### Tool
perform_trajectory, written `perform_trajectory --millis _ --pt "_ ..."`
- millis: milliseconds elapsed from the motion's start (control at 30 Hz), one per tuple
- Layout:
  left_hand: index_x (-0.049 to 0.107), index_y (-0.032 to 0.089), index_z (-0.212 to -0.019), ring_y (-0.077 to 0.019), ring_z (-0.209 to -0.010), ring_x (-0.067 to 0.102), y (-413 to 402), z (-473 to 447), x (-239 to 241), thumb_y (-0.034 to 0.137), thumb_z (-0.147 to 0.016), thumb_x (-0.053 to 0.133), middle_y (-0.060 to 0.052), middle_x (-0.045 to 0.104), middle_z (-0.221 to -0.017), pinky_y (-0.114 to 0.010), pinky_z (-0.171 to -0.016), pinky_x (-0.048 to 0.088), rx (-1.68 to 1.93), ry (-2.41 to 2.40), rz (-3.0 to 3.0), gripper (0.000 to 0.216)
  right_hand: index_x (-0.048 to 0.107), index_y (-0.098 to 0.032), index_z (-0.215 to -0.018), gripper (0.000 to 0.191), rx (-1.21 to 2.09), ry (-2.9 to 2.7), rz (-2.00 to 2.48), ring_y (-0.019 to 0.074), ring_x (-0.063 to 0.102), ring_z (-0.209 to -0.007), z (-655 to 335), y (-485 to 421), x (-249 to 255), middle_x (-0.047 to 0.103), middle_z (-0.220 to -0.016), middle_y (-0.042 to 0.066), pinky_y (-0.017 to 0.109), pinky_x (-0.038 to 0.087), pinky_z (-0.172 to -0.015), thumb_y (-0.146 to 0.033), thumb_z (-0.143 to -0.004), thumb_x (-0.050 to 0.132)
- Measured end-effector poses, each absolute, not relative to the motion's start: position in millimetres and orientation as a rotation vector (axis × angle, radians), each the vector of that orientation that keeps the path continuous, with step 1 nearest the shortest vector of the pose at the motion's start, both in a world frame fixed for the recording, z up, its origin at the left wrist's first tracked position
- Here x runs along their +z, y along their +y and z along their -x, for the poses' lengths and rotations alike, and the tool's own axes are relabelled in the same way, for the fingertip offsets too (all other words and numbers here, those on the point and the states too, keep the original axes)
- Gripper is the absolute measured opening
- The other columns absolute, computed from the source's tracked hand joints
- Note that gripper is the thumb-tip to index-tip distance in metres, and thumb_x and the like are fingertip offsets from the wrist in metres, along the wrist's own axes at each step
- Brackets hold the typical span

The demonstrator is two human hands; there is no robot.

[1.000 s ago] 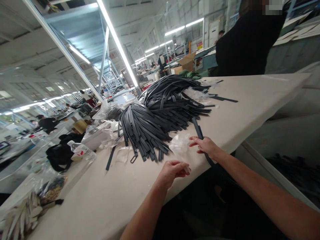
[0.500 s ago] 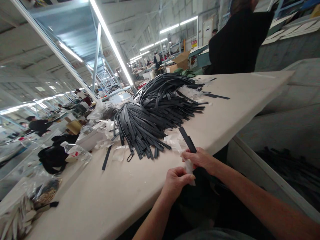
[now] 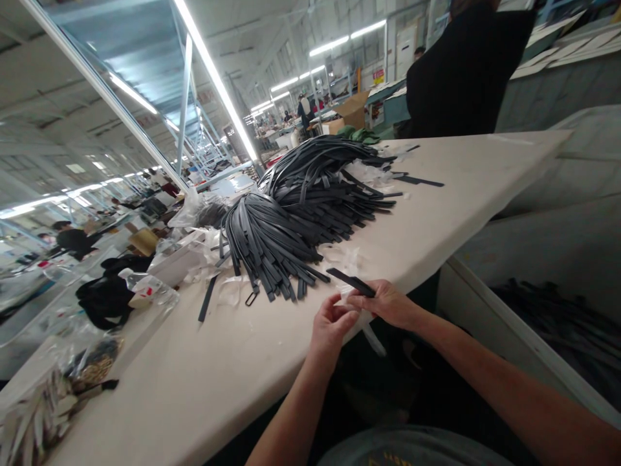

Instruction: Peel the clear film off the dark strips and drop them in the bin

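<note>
Right hand: I am seeing the right hand point(image 3: 388, 303) gripping a single black strap point(image 3: 350, 281) near the front edge of the surface point(image 3: 194, 382); fingers closed around it, the strap's free end pointing left and away.
Left hand: the left hand point(image 3: 331, 327) is pinching a strip of clear plastic film point(image 3: 372, 335) just beside the right hand; thumb and fingers narrow, closed on the film; the film is hanging down off the surface edge.
Strap position: the held strap is lying just above the surface at its near edge, apart from the heaps.
Near heap: a fanned bundle of black straps point(image 3: 264, 243) is resting beyond the hands, ends pointing toward me.
Far heap: a larger pile of straps point(image 3: 320, 175) is lying behind it, touching it.
Scraps: crumpled clear wrappers point(image 3: 228, 291) are lying around the near heap; one loose strap point(image 3: 207, 299) is lying to its left.
Left side: a black bag point(image 3: 104, 298) is sitting beyond the surface edge.
Other person: a person in a dark top point(image 3: 460, 71) is standing at the far end of the surface.
</note>
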State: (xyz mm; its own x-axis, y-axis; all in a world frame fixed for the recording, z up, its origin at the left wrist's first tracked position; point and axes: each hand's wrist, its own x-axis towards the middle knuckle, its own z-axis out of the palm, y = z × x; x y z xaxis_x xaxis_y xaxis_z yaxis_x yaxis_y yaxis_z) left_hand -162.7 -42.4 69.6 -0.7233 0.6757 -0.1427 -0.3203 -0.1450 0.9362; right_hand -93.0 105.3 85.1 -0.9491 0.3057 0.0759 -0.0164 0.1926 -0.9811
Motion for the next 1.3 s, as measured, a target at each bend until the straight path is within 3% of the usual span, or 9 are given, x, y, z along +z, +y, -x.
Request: perform_trajectory --millis 67,267,433,633,800,933,1033,1167,1300 --pt "0.065 0.018 -0.098 -0.0126 -0.064 0.062 -40 163 73 0.041 -0.045 0.093 0.004 0.067 -0.065 -0.026 -0.073 0.047 1.913 1.491 -0.378 0.064 0.069 -0.016 -0.073 0.035 1.752 -2.239 0.274 0.0126 0.043 -0.048 92 105 88 0.050 -0.056 -0.003 0.023 0.035 -0.045 -0.051 -0.075 0.064" --pt "0.067 0.014 -0.070 -0.0113 -0.063 0.058 -43 151 69 0.039 -0.048 0.091 0.000 0.068 -0.068 -0.025 -0.068 0.046 1.724 1.373 -0.462 0.041 0.064 -0.019 -0.064 0.030 1.531 -2.282 0.269 0.0162 0.049 -0.058 94 106 92 0.054 -0.058 -0.002 0.026 0.038 -0.058 -0.045 -0.077 0.059" --pt "0.073 0.012 -0.076 -0.0100 -0.056 0.055 -43 145 56 0.043 -0.048 0.090 -0.001 0.066 -0.063 -0.024 -0.062 0.044 1.574 1.397 -0.463 0.044 0.060 -0.020 -0.062 0.032 1.433 -2.309 0.258 0.0160 0.048 -0.057 96 105 90 0.053 -0.057 -0.002 0.027 0.036 -0.058 -0.046 -0.080 0.057" --pt "0.074 0.014 -0.066 -0.0103 -0.051 0.052 -47 147 50 0.049 -0.058 0.082 -0.002 0.066 -0.058 -0.025 -0.058 0.042 1.425 1.493 -0.550 0.037 0.060 -0.020 -0.061 0.033 1.370 -2.329 0.246 0.0160 0.048 -0.058 97 109 86 0.056 -0.059 -0.001 0.027 0.035 -0.059 -0.045 -0.082 0.057" --pt "0.074 0.014 -0.065 -0.0135 -0.057 0.057 -50 151 51 0.048 -0.062 0.081 -0.005 0.068 -0.062 -0.027 -0.064 0.046 1.400 1.512 -0.576 0.035 0.057 -0.020 -0.060 0.040 1.405 -2.328 0.294 0.0157 0.046 -0.054 98 112 88 0.052 -0.056 -0.001 0.026 0.035 -0.054 -0.052 -0.084 0.055" --pt "0.073 0.012 -0.070 -0.0127 -0.061 0.060 -49 158 57 0.047 -0.060 0.084 -0.004 0.068 -0.064 -0.025 -0.067 0.049 1.582 1.389 -0.427 0.039 0.061 -0.018 -0.086 0.056 1.627 -2.333 0.324 0.0141 0.046 -0.043 80 111 85 0.058 -0.062 0.000 0.026 0.036 -0.043 -0.069 -0.091 0.040" --pt "0.065 0.013 -0.066 -0.0090 -0.057 0.057 -43 164 64 0.047 -0.055 0.089 0.000 0.063 -0.061 -0.022 -0.064 0.050 1.794 1.248 -0.236 0.043 0.055 -0.018 -0.105 0.071 1.898 -2.286 0.325 0.0137 0.042 -0.042 48 102 76 0.060 -0.067 0.002 0.025 0.036 -0.039 -0.081 -0.089 0.028" --pt "0.063 0.015 -0.073 -0.0106 -0.061 0.063 -32 167 68 0.050 -0.048 0.091 0.001 0.067 -0.072 -0.024 -0.065 0.053 1.895 1.106 -0.012 0.051 0.055 -0.021 -0.086 0.066 2.059 -2.278 0.411 0.0142 0.041 -0.045 2 80 64 0.057 -0.061 0.001 0.025 0.036 -0.042 -0.079 -0.092 0.024" --pt "0.066 0.015 -0.079 -0.0130 -0.067 0.067 -23 160 64 0.048 -0.049 0.092 -0.001 0.069 -0.077 -0.025 -0.067 0.054 1.872 1.023 0.045 0.052 0.051 -0.021 -0.064 0.066 1.960 -2.378 0.480 0.0172 0.049 -0.053 -18 61 64 0.055 -0.058 0.002 0.028 0.041 -0.053 -0.075 -0.094 0.027"
